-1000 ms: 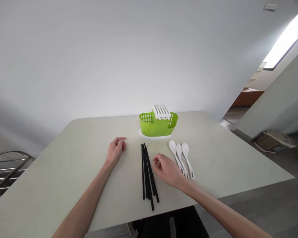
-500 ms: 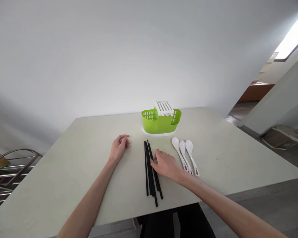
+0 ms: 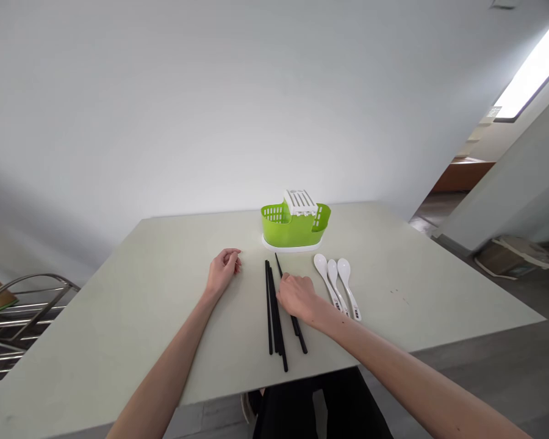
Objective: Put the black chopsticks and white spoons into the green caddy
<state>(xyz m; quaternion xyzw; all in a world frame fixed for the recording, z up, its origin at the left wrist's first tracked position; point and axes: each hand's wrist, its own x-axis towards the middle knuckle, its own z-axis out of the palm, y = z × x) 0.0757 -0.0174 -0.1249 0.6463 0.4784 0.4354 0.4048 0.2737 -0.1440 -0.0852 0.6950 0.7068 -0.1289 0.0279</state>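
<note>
Several black chopsticks [image 3: 273, 317] lie side by side on the pale table [image 3: 119, 317], pointing away from me. My right hand [image 3: 296, 297] is closed on the rightmost chopstick [image 3: 301, 336], which is angled away from the rest of the bundle. My left hand [image 3: 224, 269] rests on the table left of the chopsticks, fingers loosely curled, holding nothing. A green cutlery holder [image 3: 294, 227] with a white slotted insert stands on a white base behind the chopsticks. Three white spoons [image 3: 337, 281] lie right of my right hand.
A metal chair frame [image 3: 13, 314] stands off the table's left edge. To the right, the floor holds a flat cardboard box [image 3: 512, 256] beside a wall. The table's front edge runs close to my body.
My right hand moved left onto the chopsticks and closed on the rightmost one, swinging it away from the bundle. My left hand stayed put.
</note>
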